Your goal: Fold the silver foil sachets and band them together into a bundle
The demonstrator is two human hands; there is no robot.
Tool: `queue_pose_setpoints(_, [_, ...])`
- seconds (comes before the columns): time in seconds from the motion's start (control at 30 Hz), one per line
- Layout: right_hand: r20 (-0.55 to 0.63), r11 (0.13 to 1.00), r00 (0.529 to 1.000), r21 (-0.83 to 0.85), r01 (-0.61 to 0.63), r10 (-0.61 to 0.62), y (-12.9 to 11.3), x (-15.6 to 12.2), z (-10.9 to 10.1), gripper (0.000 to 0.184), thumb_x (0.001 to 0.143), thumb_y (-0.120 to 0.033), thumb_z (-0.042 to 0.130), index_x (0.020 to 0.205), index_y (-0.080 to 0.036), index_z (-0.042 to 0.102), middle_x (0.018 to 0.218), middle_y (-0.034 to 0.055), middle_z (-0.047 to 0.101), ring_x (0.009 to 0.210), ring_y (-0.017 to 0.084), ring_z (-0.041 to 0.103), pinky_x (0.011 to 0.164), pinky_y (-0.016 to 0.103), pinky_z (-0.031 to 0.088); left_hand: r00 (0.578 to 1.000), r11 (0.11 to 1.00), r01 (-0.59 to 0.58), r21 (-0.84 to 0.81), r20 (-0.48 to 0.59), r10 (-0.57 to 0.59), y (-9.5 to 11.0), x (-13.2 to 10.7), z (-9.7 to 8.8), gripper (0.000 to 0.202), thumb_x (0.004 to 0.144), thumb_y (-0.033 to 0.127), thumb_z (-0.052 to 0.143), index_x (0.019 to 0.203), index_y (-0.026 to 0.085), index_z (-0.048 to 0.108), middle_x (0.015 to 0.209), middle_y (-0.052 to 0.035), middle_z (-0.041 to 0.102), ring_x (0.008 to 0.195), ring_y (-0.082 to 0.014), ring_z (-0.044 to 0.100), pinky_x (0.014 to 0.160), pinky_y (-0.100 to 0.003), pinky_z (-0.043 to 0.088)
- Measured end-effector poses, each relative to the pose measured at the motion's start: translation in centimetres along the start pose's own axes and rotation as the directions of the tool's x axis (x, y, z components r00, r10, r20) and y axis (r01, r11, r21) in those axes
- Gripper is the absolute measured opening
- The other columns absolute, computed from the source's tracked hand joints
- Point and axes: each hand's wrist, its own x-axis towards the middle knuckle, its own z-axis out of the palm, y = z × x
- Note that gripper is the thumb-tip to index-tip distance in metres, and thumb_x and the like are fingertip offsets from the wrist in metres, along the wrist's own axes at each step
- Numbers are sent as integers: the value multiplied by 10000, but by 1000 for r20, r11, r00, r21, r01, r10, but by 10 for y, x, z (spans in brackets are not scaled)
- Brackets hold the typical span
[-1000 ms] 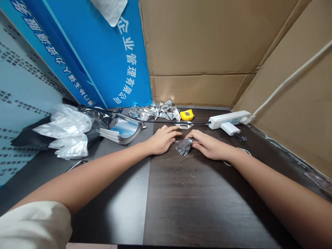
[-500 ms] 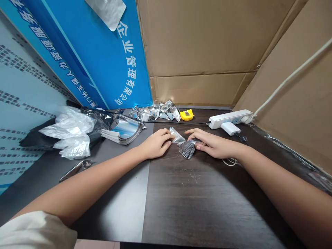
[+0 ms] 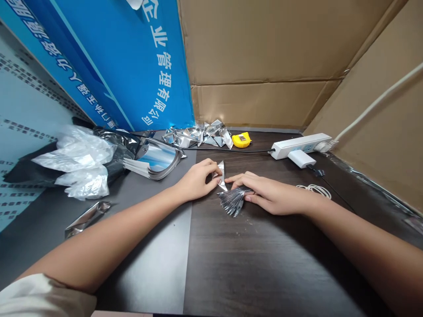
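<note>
Between finger and thumb, my left hand (image 3: 200, 179) pinches a small folded silver foil piece (image 3: 222, 176) at the middle of the table. My right hand (image 3: 264, 189) grips a fanned stack of thin silver foil pieces (image 3: 232, 202) between thumb and fingers. Its index finger reaches out to the edge of the single foil piece. The fan points left and down toward the table top, just in front of the single piece. Part of the stack is hidden behind the right fingers.
Behind my hands lie a pile of folded foil pieces (image 3: 198, 135), a yellow tape measure (image 3: 241, 140) and a white power strip (image 3: 300, 146). To the left are curved booklets (image 3: 153, 160), clear plastic bags (image 3: 82, 160) and a foil strip (image 3: 86, 218). A coiled white cable (image 3: 315, 190) sits right.
The single foil piece has turned from slanting to nearly upright in view, and my right index finger now reaches its edge. The fanned stack has shifted slightly left and nearer. The view has tilted a little.
</note>
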Motion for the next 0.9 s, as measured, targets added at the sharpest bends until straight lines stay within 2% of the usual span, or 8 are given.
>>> queue_pose_setpoints(0.17, [15,1000,999,3,29,-29,-4,3,3,314,974,-143,427,1265,-225,511,1362,123,575,1206,262,527,1040,476,448,998,999,-47,-22,41,48,1,-2,-3,116,909,141,569,958,174,668,1029,-79,679,1072,-223,661,969,-369,523])
queue_pose_setpoints(0.3, [31,999,999,32,30,-31,-7,4,3,336,967,-150,446,1286,-230,514,1334,123,580,1232,274,518,1044,477,441,992,993,-96,-63,78,101,-3,-3,-3,89,952,175,575,979,179,660,1032,-67,707,1043,-210,669,953,-352,521])
queue_pose_setpoints(0.43, [32,1000,999,26,9,-10,-7,5,5,325,970,-157,446,1281,-218,520,1241,126,591,1160,274,546,1007,470,463,985,985,-165,43,63,162,-3,-5,0,154,995,200,538,1017,176,688,1099,-88,688,1056,-211,629,950,-347,504])
queue_pose_setpoints(0.53, [22,1000,1000,23,-3,2,-6,5,6,319,970,-159,450,1274,-217,525,1166,114,605,1102,267,565,983,468,479,978,972,-206,111,52,202,-1,-7,1,219,1008,196,510,1011,176,729,1069,-94,668,1001,-207,599,917,-344,501])
queue_pose_setpoints(0.63, [19,999,999,35,29,-30,-4,4,5,311,977,-155,450,1272,-228,519,1266,119,588,1205,265,538,1044,481,455,978,975,-200,95,74,193,-2,-6,0,232,1007,196,518,1004,184,749,1020,-83,664,979,-199,590,900,-330,501])
queue_pose_setpoints(0.73, [14,998,998,41,55,-55,-1,2,2,283,996,-173,439,1266,-219,510,1412,140,506,1325,264,483,1103,494,420,971,976,-214,40,115,208,-6,-5,-4,236,992,155,521,968,181,754,1009,-76,670,985,-187,605,898,-311,506])
queue_pose_setpoints(0.9, [17,1000,1000,-29,4,-4,4,-1,-3,290,999,-188,420,1278,-218,492,1493,145,471,1373,278,449,1128,521,395,944,959,-272,-72,173,281,-9,-3,-12,274,926,46,497,893,170,739,1088,-81,676,1013,-174,643,902,-301,520])
